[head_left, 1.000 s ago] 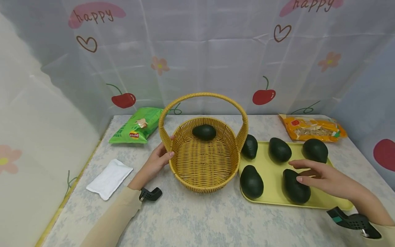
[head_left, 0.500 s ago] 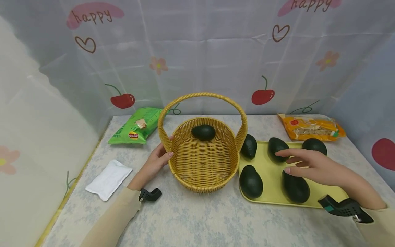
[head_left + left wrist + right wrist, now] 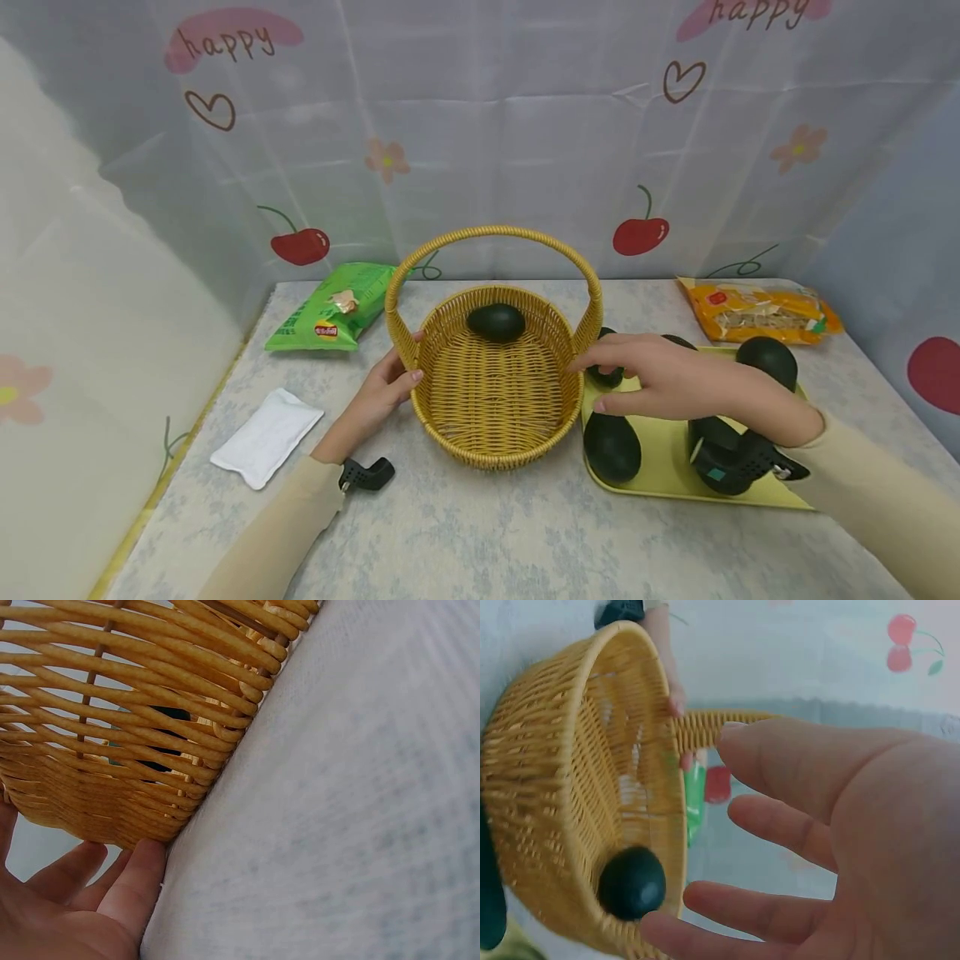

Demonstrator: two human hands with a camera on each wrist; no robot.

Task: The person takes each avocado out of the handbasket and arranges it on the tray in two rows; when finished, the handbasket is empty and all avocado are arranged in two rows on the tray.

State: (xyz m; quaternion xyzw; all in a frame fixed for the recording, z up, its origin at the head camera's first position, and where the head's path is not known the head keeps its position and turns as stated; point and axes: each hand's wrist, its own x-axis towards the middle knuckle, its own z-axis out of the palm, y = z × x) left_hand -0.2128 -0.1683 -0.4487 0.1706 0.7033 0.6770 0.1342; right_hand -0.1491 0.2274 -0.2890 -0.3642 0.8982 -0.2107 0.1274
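Observation:
A yellow wicker basket (image 3: pixel 495 400) with a tall arched handle holds one dark green avocado (image 3: pixel 497 322) at its back. My left hand (image 3: pixel 384 392) grips the basket's left side at the handle base, thumb and fingers on either side of it. In the left wrist view, fingertips (image 3: pixel 146 859) touch the woven wall. My right hand (image 3: pixel 675 379) holds nothing. It hovers over the yellow tray (image 3: pixel 660 450), with its fingertips near the basket's right rim. Several more avocados lie on the tray, one at the front left (image 3: pixel 612 448); the hand and wrist partly cover others.
Behind the basket to the left lies a green chip bag (image 3: pixel 333 307). A white pouch (image 3: pixel 267 437) is on the table at the left. An orange food packet (image 3: pixel 761 312) lies behind the tray. A printed curtain (image 3: pixel 480 150) stands along the back.
My right hand has moved left from above the front right avocado, across the tray to the basket's right rim. The left hand and the basket have stayed in place.

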